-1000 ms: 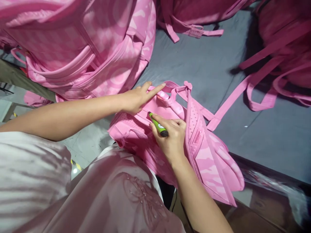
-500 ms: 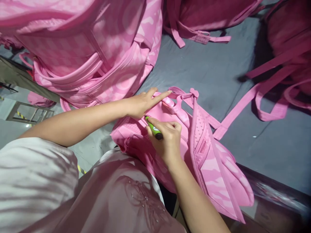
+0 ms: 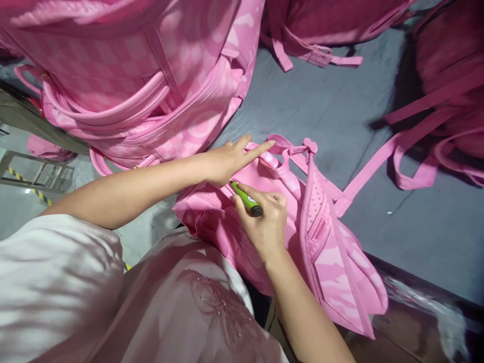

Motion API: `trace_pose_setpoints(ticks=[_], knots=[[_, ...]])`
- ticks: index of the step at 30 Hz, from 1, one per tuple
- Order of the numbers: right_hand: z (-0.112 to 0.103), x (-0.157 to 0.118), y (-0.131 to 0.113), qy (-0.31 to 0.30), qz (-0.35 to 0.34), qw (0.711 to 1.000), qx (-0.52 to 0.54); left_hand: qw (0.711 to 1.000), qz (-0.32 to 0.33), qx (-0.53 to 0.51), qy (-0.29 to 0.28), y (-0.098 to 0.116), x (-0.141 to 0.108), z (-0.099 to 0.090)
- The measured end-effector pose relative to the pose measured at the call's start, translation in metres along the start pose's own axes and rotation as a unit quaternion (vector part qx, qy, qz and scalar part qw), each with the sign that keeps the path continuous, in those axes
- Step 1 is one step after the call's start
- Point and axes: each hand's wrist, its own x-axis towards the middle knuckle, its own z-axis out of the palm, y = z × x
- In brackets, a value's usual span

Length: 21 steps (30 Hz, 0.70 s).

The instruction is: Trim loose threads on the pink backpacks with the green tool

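Head view, right grip (image 3: 266,222) closed, holding green marker (image 3: 245,197)

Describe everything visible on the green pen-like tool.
The green pen-like tool has a bright green, slightly glossy barrel that looks plastic, a black end and a pale mark on its side. It slants from upper left down to the black end at lower right, pinched by the right grip over the pink backpack, its other end close to the left grip. Whether that end touches fabric is unclear.
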Motion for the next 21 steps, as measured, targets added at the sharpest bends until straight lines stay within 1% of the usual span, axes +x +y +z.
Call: trace_pose_setpoints(ticks=[2, 4, 6, 9, 10, 11, 12, 14, 16, 18, 19, 20, 21], knots=[[0.002, 0.001, 0.000, 0.006, 0.008, 1.000, 0.001, 1.000, -0.009, 0.001, -0.004, -0.001, 0.001, -0.001], [0.005, 0.003, 0.001, 0.001, 0.009, 1.000, 0.015, 1.000, -0.003, 0.003, 0.007, -0.005, 0.003, 0.001], [0.007, 0.004, 0.000, 0.000, 0.020, 1.000, 0.017, 1.000, 0.018, 0.004, 0.023, -0.009, 0.003, 0.004], [0.005, 0.001, -0.008, 0.003, 0.050, 0.999, 0.002, 0.997, 0.056, 0.001, 0.044, -0.010, -0.003, 0.008], [0.005, 0.000, -0.011, -0.014, 0.056, 0.998, 0.009, 0.996, 0.063, -0.003, 0.056, -0.012, -0.005, 0.011], [0.006, 0.000, -0.012, -0.055, 0.054, 0.997, 0.019, 0.995, 0.070, 0.002, 0.068, -0.016, -0.005, 0.016], [0.008, 0.002, -0.012, -0.079, 0.062, 0.995, 0.014, 0.993, 0.080, 0.016, 0.090, -0.022, -0.001, 0.021], [0.014, 0.009, -0.007, -0.102, 0.070, 0.992, -0.018, 0.986, 0.090, 0.049, 0.132, -0.037, 0.011, 0.032], [0.016, 0.017, -0.003, -0.118, 0.073, 0.990, -0.025, 0.981, 0.102, 0.065, 0.151, -0.048, 0.022, 0.041], [0.008, 0.021, -0.003, -0.141, 0.079, 0.987, 0.015, 0.979, 0.107, 0.067, 0.157, -0.054, 0.024, 0.045], [-0.002, 0.020, -0.003, -0.146, 0.080, 0.984, 0.055, 0.980, 0.105, 0.056, 0.160, -0.056, 0.022, 0.047], [-0.015, 0.018, -0.002, -0.137, 0.081, 0.982, 0.102, 0.981, 0.103, 0.034, 0.161, -0.058, 0.020, 0.048], [-0.032, 0.015, 0.000, -0.107, 0.088, 0.980, 0.145, 0.982, 0.100, 0.005, 0.163, -0.061, 0.019, 0.049]])
